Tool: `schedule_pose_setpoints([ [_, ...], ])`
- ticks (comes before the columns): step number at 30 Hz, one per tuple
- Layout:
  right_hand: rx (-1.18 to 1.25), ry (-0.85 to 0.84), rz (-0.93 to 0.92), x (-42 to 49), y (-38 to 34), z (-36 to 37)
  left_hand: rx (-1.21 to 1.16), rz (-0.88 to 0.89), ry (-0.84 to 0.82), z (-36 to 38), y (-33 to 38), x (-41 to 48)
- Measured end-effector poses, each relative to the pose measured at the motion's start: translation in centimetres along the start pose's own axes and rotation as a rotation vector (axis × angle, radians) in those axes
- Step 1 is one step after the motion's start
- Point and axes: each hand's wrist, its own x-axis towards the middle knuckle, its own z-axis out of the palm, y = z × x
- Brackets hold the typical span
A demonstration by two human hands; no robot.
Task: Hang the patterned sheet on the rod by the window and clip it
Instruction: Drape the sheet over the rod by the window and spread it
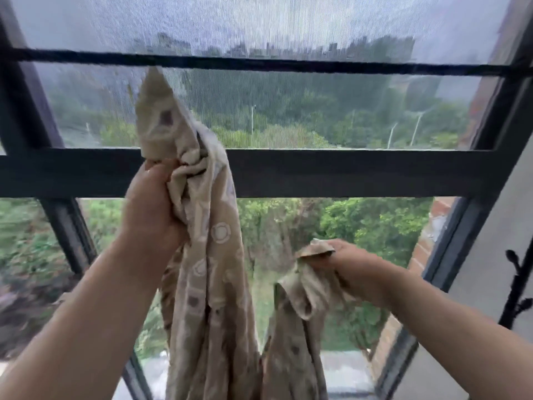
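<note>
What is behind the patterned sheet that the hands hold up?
Behind the sheet are the dark window frame, the rod higher up, and trees outside. The bunched cloth hides part of the frame's crossbar and the view straight behind it.

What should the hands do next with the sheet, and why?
Probably lift the left hand so the sheet corner goes over the rod. That corner already pokes up almost to the rod, while the right hand grips another part lower down.

Both hands (pixel 150 203) (pixel 354 267) grip bunched patterned sheet (pixel 207 255) below rod (pixel 259 63), before window (pixel 317 116).
</note>
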Motion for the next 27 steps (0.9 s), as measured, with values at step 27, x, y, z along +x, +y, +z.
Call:
schedule_pose_setpoints([
  [27,0.622,0.127,-0.479,3.4,-20.8,1.5,0.988,0.131,-0.083,5.9,-3.4,-6.7],
])
